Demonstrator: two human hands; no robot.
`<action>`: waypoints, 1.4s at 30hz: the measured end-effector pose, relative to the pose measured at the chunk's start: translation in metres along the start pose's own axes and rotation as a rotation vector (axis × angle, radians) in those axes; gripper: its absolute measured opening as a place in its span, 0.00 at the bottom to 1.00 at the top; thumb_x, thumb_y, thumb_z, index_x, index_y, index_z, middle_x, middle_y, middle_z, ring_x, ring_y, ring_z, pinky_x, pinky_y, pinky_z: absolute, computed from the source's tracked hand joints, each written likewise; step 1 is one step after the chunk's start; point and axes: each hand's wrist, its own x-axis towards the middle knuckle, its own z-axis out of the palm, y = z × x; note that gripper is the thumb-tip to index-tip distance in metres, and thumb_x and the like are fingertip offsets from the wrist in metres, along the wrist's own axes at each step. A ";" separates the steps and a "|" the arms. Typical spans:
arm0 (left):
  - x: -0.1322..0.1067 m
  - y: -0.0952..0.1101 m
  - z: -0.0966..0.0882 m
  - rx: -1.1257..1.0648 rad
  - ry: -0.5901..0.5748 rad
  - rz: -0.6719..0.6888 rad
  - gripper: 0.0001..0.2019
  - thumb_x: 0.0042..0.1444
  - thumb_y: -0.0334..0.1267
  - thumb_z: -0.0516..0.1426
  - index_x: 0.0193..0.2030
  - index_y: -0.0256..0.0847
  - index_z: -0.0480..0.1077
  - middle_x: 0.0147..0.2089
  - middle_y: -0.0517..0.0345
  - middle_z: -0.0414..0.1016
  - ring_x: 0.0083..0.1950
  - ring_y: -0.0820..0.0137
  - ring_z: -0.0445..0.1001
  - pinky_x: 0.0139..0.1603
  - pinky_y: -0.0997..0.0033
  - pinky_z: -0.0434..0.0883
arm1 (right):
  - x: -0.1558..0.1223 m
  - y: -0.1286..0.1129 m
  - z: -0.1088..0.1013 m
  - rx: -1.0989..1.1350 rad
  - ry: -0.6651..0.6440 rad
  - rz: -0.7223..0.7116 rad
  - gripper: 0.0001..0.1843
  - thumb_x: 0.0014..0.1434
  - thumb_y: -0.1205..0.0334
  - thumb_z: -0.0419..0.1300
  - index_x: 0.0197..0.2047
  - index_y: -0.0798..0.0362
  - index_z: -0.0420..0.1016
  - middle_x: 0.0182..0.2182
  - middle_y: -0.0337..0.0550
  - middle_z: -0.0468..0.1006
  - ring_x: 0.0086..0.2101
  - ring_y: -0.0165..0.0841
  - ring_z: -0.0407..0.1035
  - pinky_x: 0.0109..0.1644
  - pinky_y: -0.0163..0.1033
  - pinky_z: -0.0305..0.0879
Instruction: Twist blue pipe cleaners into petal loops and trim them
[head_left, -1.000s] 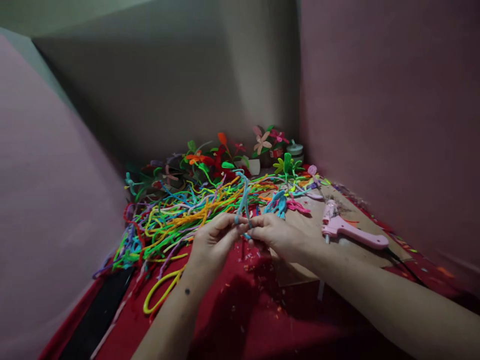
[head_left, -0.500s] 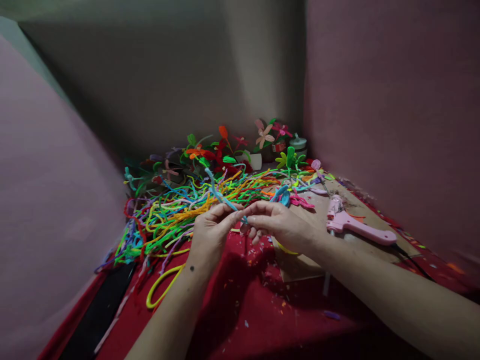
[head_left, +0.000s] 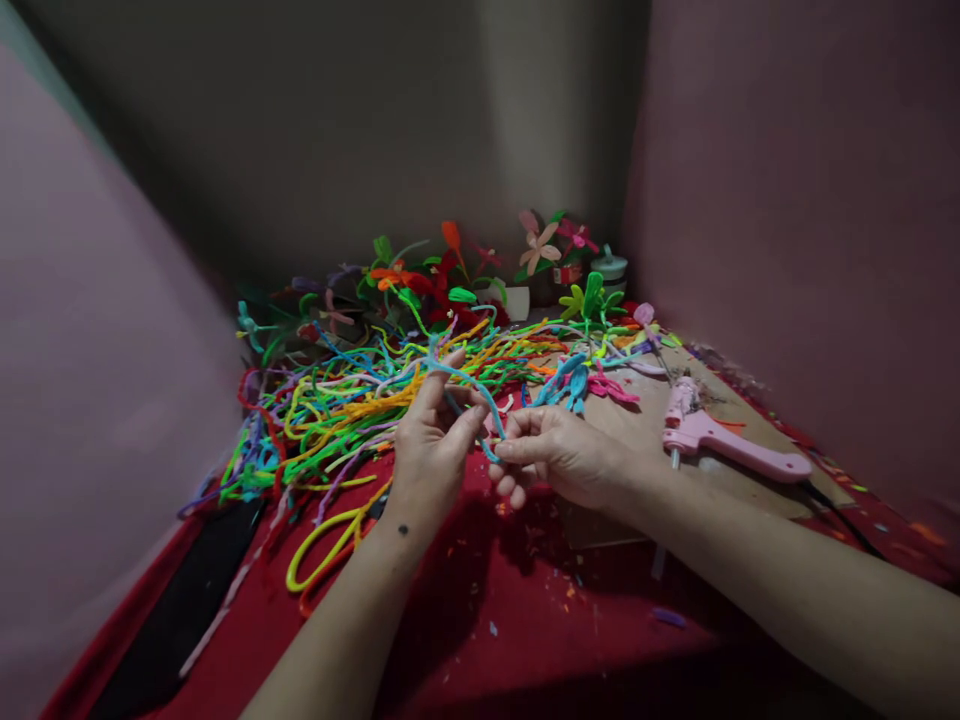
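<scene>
Head view, and it's all about a slim light-blue pipe cleaner (head_left: pixel 490 400), bent in a curve up in the air between the two hands, above the red cloth (head_left: pixel 540 640). Right hand (head_left: pixel 562 450) has the lower end, pinched between thumb and forefinger, other fingers curled beneath. Left hand (head_left: pixel 435 445) is up beside it, thumb apart from the forefinger, the blue strand crossing at its fingertips; whether it grips, I can't tell.

Just beyond, blue petals (head_left: pixel 576 385) and pink petals (head_left: pixel 613 388) lie by a brown board (head_left: pixel 615 420), and on that board a pink glue gun (head_left: pixel 742 445) rests on its side, black cord trailing off right. Look left: a big tangle of coloured pipe cleaners (head_left: pixel 360 400), with a yellow loop (head_left: pixel 292 570) poking out towards us and a flat black object (head_left: pixel 180 610) at the edge.

Red cloth underneath, littered with tiny bright scraps, hand shadows across it. Fuzzy flowers (head_left: pixel 538 248) and a lidded jar (head_left: pixel 608 265) line the back, against a dim grey wall (head_left: pixel 337 130), pinkish walls closing in either side.
</scene>
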 end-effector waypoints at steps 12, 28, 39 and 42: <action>0.012 -0.012 -0.018 -0.352 0.285 -0.092 0.29 0.50 0.39 0.60 0.58 0.45 0.56 0.42 0.54 0.71 0.29 0.75 0.72 0.25 0.77 0.69 | -0.002 -0.004 -0.001 0.068 0.044 -0.038 0.15 0.43 0.67 0.67 0.24 0.55 0.60 0.21 0.42 0.77 0.22 0.30 0.72 0.27 0.35 0.69; -0.003 -0.011 -0.003 -0.415 -0.177 -0.489 0.09 0.44 0.38 0.65 0.29 0.34 0.74 0.19 0.64 0.66 0.19 0.82 0.61 0.19 0.81 0.58 | 0.002 -0.001 -0.010 0.220 -0.061 0.036 0.05 0.47 0.70 0.64 0.27 0.59 0.70 0.24 0.43 0.76 0.25 0.29 0.72 0.31 0.35 0.70; -0.012 0.001 0.002 -0.021 -0.017 -0.185 0.06 0.47 0.37 0.62 0.26 0.37 0.74 0.19 0.65 0.64 0.20 0.80 0.58 0.19 0.78 0.57 | 0.003 0.004 -0.006 0.211 0.013 -0.009 0.07 0.49 0.73 0.63 0.24 0.58 0.67 0.21 0.38 0.73 0.21 0.25 0.69 0.28 0.31 0.68; -0.013 0.003 0.004 0.143 0.070 -0.054 0.05 0.48 0.37 0.61 0.24 0.38 0.74 0.18 0.65 0.64 0.21 0.79 0.59 0.21 0.78 0.59 | 0.002 0.003 -0.005 0.203 0.042 -0.039 0.07 0.48 0.73 0.62 0.26 0.57 0.66 0.20 0.38 0.73 0.20 0.26 0.69 0.27 0.32 0.68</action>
